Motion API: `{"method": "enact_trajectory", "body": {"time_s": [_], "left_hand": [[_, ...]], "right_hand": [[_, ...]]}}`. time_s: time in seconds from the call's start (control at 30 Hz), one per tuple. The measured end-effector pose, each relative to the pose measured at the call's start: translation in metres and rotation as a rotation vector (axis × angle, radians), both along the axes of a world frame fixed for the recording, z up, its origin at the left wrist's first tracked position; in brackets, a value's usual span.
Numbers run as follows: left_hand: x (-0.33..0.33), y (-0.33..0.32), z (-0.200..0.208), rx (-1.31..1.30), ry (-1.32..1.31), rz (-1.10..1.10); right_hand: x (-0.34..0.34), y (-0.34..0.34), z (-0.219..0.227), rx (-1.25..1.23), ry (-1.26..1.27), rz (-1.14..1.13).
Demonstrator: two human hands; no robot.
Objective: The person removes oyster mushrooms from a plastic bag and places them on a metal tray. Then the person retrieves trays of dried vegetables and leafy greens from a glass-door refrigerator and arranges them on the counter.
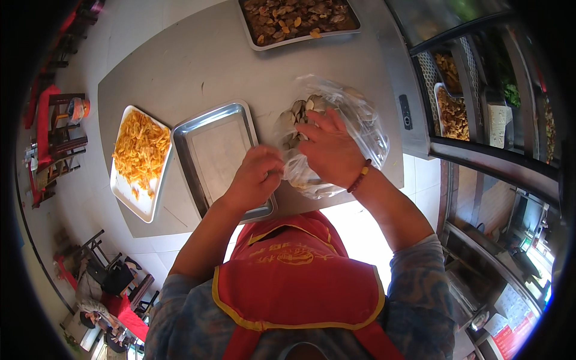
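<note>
Two-handed, leans in over the near edge of a grey metal desk (180,66). Holds the right hand (329,147) over a clear plastic bag (366,129), with fingers partly spread and bent and tips at the grey-brown rounded pieces (298,109) inside; cannot tell whether any plastic or piece is pinched. Curls the left hand (259,174) loosely beside the bag's left side, above the right rim of a steel tray (219,159); cannot tell whether film is caught between thumb and fingers.

Seems to turn on one relation: bag to the right, tray near it to the left, with only a narrow strip of desk between. Points the tray's long axis away from the body, far end leaning slightly left. Shows no clear long axis in the bag, slumped and roundish. Puts the right hand nearer to the bag's middle, the left hand between bag and tray.

Farther left, close beside the steel tray, shows a white tray (144,207) of orange-yellow shreds (141,147). At the desk's far side, well apart, includes a shallow tray (282,42) of dark brown chunks (300,18).
</note>
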State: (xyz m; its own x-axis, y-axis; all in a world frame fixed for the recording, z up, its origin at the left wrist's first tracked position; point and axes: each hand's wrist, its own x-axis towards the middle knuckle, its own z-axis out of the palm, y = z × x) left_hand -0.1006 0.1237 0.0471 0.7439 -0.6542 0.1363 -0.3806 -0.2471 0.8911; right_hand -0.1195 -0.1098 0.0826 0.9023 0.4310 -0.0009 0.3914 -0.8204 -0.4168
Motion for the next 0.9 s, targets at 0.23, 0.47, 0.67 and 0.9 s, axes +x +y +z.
{"method": "enact_trajectory", "body": {"time_s": [0.23, 0.47, 0.67, 0.9], "left_hand": [[0.021, -0.040, 0.038, -0.005, 0.121, -0.052], [0.005, -0.037, 0.032, -0.028, -0.170, -0.097], [-0.002, -0.026, 0.020, 0.018, -0.130, -0.128], [-0.024, 0.018, -0.006, 0.124, 0.146, 0.150]], "right_hand": [[-0.013, -0.026, 0.024, 0.013, -0.023, -0.092], [-0.055, -0.043, 0.036, -0.390, 0.135, -0.438], [-0.050, -0.053, -0.021, -0.450, -0.005, -0.645], [-0.001, -0.041, -0.029, -0.090, 0.223, -0.749]]}}
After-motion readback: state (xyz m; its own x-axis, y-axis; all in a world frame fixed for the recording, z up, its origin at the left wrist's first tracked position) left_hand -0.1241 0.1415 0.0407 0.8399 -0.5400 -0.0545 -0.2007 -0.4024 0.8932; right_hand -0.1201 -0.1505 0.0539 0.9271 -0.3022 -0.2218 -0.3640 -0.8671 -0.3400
